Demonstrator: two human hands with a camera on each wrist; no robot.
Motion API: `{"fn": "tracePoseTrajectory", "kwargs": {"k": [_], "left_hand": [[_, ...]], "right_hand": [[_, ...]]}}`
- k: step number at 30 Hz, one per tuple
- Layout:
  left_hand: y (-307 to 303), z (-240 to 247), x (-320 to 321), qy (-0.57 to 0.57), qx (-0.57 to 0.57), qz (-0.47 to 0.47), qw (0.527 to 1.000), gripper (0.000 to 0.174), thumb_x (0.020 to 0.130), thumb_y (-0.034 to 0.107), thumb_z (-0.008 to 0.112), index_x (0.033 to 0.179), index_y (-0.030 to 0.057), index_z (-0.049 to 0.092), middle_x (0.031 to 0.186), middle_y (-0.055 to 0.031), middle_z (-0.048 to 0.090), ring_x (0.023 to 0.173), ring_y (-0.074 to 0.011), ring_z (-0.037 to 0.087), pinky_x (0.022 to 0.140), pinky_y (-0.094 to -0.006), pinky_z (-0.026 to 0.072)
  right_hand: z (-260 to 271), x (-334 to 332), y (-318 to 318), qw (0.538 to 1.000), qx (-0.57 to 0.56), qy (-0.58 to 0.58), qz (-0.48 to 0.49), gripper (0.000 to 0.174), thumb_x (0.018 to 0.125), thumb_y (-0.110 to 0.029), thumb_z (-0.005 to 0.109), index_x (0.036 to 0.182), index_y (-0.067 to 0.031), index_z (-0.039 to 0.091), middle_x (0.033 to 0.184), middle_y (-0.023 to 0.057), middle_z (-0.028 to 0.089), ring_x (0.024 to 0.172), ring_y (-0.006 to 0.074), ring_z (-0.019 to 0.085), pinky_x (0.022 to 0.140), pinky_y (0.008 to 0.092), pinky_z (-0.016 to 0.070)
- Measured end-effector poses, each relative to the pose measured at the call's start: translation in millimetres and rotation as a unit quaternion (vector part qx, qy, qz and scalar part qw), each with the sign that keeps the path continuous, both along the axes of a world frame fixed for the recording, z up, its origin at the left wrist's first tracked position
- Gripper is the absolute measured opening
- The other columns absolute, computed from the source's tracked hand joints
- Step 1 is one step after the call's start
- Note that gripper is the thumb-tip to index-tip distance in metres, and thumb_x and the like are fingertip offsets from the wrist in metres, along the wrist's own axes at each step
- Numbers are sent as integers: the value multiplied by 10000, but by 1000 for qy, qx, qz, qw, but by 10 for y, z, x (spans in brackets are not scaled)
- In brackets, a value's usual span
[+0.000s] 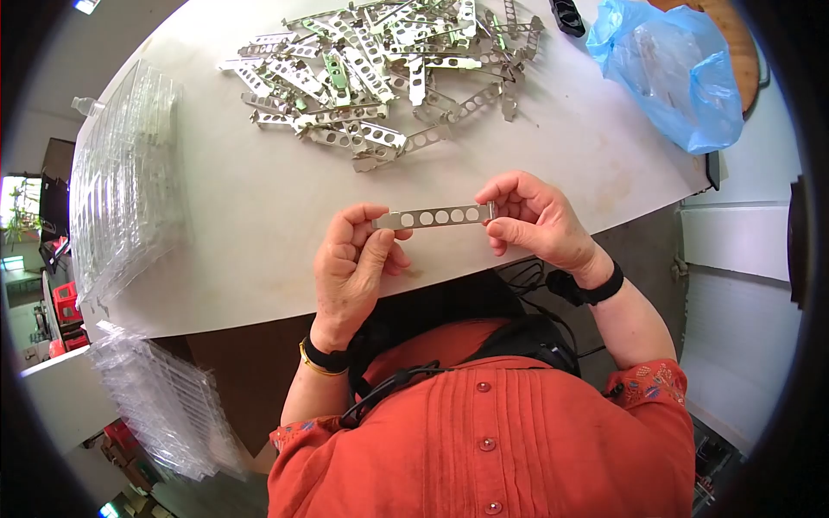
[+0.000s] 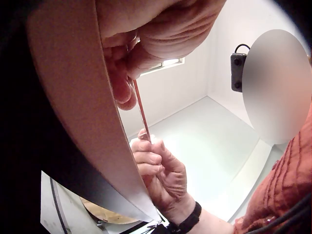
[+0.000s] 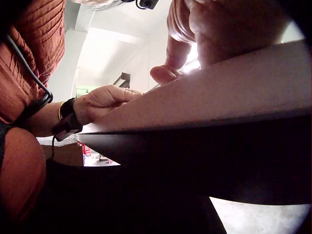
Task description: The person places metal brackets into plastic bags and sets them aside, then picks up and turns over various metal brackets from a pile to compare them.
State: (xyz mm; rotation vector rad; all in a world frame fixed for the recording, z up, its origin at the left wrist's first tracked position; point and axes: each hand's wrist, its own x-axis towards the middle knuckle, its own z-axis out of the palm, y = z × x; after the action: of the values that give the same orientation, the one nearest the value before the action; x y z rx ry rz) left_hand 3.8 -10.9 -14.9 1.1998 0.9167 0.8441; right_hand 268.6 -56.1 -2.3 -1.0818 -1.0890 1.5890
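Both hands hold one flat metal strip [image 1: 442, 216] with a row of round holes, level above the near part of the white table. My left hand [image 1: 350, 259] pinches its left end between thumb and fingers. The right hand [image 1: 540, 223] grips the other end, where a small bent tab shows. Seen edge-on in the left wrist view, the strip [image 2: 141, 107] is a thin line running between the two hands. The table edge hides much of the fingers in the right wrist view.
A heap of similar metal strips [image 1: 363, 78] lies at the back of the table [image 1: 242, 250]. Stacked clear plastic trays [image 1: 129, 181] stand at the left, with more trays [image 1: 168, 406] below. A blue plastic bag [image 1: 669, 73] and a black object [image 1: 567, 17] sit back right.
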Motion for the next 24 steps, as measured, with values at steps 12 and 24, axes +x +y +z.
{"fn": "tracePoseTrajectory", "kwargs": {"k": [12, 24], "left_hand": [[2, -31, -9, -1, 8, -2, 1000, 266, 1022, 100, 550, 1253, -17, 492, 975, -129, 706, 717, -94, 631, 634, -221, 511], [13, -21, -5, 9, 17, -8, 1000, 271, 1029, 117, 542, 1248, -35, 492, 983, -120, 706, 727, -105, 639, 637, -229, 526]], "right_hand": [[4, -7, -8, 1000, 2, -6, -6, 259, 935, -39, 667, 1175, -14, 572, 836, 14, 597, 716, 79, 599, 669, 231, 524], [-66, -3, -30, 1000, 17, 23, -7, 245, 921, -65, 703, 1133, -10, 593, 849, 24, 621, 718, 85, 607, 669, 232, 524]]}}
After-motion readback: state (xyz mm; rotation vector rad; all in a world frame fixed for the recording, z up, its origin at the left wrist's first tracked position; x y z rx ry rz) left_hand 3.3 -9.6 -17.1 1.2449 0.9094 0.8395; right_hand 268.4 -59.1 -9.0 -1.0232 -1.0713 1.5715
